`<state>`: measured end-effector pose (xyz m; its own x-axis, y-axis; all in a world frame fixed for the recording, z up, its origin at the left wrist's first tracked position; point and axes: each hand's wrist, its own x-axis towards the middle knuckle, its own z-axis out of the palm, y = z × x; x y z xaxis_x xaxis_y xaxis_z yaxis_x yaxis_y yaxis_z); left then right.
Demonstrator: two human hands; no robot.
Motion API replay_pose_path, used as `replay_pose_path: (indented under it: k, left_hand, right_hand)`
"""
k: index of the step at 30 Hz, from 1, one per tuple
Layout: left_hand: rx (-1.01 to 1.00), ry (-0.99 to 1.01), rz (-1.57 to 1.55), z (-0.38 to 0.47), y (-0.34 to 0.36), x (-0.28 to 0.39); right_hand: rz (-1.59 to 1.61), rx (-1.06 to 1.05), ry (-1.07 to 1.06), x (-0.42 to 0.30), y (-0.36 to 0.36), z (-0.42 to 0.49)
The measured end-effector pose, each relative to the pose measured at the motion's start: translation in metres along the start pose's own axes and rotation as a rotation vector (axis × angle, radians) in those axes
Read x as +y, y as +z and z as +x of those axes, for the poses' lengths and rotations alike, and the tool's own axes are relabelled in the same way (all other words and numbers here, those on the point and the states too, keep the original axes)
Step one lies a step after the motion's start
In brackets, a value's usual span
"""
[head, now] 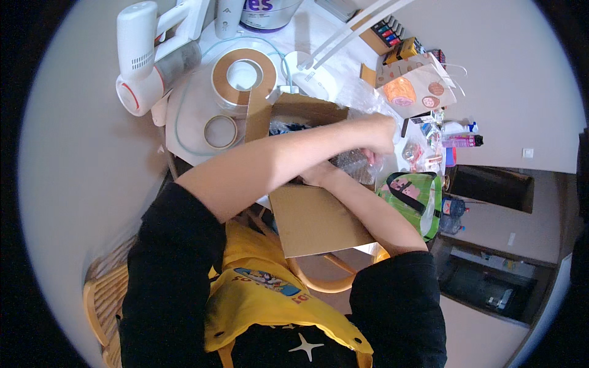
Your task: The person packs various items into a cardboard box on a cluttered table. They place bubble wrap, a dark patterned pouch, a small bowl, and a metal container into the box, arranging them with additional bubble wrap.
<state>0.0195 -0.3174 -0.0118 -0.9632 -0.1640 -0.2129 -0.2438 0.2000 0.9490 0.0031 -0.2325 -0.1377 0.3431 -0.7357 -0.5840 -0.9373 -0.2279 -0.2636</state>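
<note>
An open cardboard box (322, 221) stands in front of me with its near flap folded down toward me. My forearms cross over it. The left one reaches to the right, and my left hand (383, 134) is closed on clear bubble wrap (366, 99) at the box's right side. Below that hand, an item in bubble wrap (354, 166) sits in the box's right part. My right hand (315, 175) reaches left into the box at its near side; its fingers are hidden under my left forearm. Dark blue wrapped contents (294, 127) show at the back left.
Left of the box lie a large tape roll (221, 76) and a smaller tape roll (221, 132). A white cordless vacuum cleaner (138, 60) stands at the far left. A paper bag (418, 85) and a green bag (414, 211) are on the right. A wooden chair (103, 308) is at lower left.
</note>
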Motion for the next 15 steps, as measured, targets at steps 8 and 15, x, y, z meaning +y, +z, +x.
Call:
replay_pose_path:
  k: [8, 15]
  left_hand:
    - [0.141, 0.006, -0.045, -0.02, -0.017, -0.046]
    - [0.121, -0.115, -0.205, -0.04, -0.018, -0.037]
  right_hand:
    - [0.13, -0.094, 0.036, 0.012, 0.007, 0.002]
    - [0.282, 0.029, -0.201, -0.027, -0.07, -0.124]
